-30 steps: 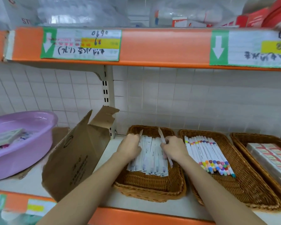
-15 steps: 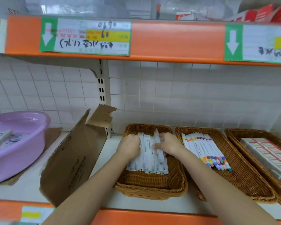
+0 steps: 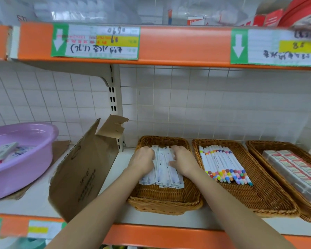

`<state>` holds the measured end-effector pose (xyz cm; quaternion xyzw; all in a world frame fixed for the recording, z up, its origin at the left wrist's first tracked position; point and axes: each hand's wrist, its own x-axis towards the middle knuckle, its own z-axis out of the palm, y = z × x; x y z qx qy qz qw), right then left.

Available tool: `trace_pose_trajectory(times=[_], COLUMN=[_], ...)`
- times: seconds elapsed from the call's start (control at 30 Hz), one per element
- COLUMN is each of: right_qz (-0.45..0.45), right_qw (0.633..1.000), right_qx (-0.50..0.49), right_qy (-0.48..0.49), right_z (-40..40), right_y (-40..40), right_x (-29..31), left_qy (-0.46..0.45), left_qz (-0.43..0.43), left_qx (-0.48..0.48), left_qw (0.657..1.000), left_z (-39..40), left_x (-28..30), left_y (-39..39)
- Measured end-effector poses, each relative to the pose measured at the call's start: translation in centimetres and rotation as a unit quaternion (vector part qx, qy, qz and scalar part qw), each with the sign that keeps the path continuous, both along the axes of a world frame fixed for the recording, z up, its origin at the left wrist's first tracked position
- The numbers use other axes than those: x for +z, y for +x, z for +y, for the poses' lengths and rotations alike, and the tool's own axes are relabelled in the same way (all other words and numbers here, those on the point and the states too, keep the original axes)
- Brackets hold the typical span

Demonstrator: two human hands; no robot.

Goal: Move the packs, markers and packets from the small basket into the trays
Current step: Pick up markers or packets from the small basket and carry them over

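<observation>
White packets (image 3: pixel 162 169) in the woven tray (image 3: pixel 164 200) look thin, light and slippery, so the left hand (image 3: pixel 143 161) and right hand (image 3: pixel 182 161), fingers curled, press their sides.

White shelf (image 3: pixel 115 178) with three wicker trays (image 3: pixel 164 203), cardboard box (image 3: pixel 83 173), purple basin (image 3: pixel 23 169).
</observation>
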<state>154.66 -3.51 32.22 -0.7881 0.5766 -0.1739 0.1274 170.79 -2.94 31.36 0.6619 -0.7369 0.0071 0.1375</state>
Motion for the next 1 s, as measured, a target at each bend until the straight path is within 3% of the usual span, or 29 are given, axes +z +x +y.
trace_pose_trajectory(times=[0.13,0.27,0.4,0.57,0.77,0.93,1.0], right_qz=[0.093,0.151,0.145,0.104,0.223,0.174,0.174], right_qw=[0.994,0.988,0.989,0.992,0.971,0.977,0.976], right_qx=[0.016,0.015,0.039,0.065,0.090,0.124,0.134], right_qy=[-0.048,-0.030,-0.011,0.005,-0.008,-0.001,-0.004], right_z=[0.3,0.5,0.3,1.3,3.9,3.8,3.9], right_y=[0.0,0.3,0.1,-0.4,-1.2,-2.5,-2.7], right_x=[-0.4,-0.3,0.0,0.5,0.2,0.0,0.2], left_qy=[0.010,0.036,0.067,0.088,0.138,0.157,0.170], left_qz=[-0.041,-0.111,-0.137,-0.110,-0.098,-0.067,-0.096], left_qx=[-0.024,-0.041,-0.043,-0.067,-0.103,-0.113,-0.128], left_qw=[0.999,0.992,0.987,0.988,0.980,0.979,0.972], left_z=[0.1,0.2,0.4,1.2,3.5,4.0,4.3], left_x=[-0.4,-0.6,-0.1,1.5,1.6,2.1,2.3], left_y=[0.0,-0.1,-0.3,0.3,1.2,1.0,0.8])
